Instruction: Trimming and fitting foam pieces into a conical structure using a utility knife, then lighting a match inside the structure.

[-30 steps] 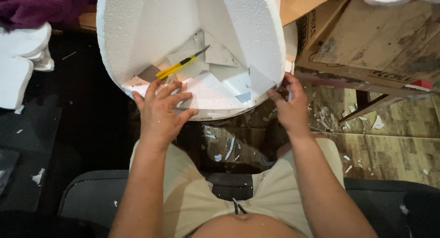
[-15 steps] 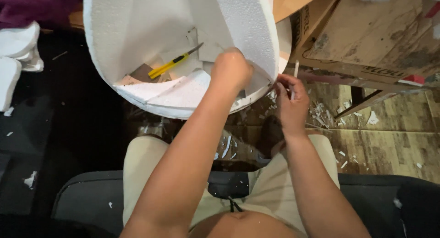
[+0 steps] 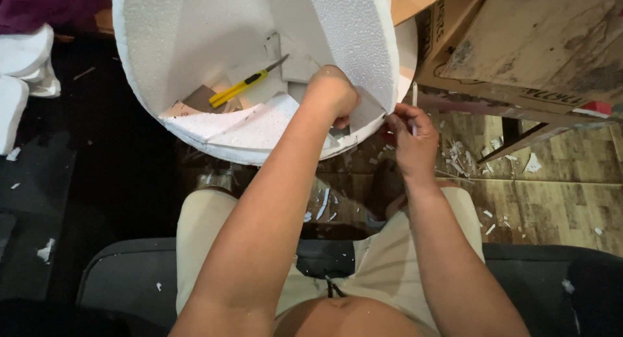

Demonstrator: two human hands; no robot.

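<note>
A big round white foam form (image 3: 175,45) stands in front of my knees, with upright foam panels inside it. My left hand (image 3: 332,96) reaches into it, fingers curled around the lower edge of the slanted foam panel (image 3: 354,38) on the right. My right hand (image 3: 412,139) is just outside the rim and pinches a thin white stick (image 3: 414,94) upright against the panel's outer edge. A yellow utility knife (image 3: 241,87) lies inside the form among small foam and card offcuts, left of my left hand.
A worn cardboard box (image 3: 538,45) sits at the right on a low wooden support. Foam crumbs litter the wooden floor (image 3: 558,194). More white foam pieces (image 3: 23,71) lie at the far left on a dark mat. I sit on a dark chair (image 3: 123,272).
My left hand left the flat foam base at the left and crossed to the slanted panel on the right, fingers now curled. My right hand stayed at the rim with the stick.
</note>
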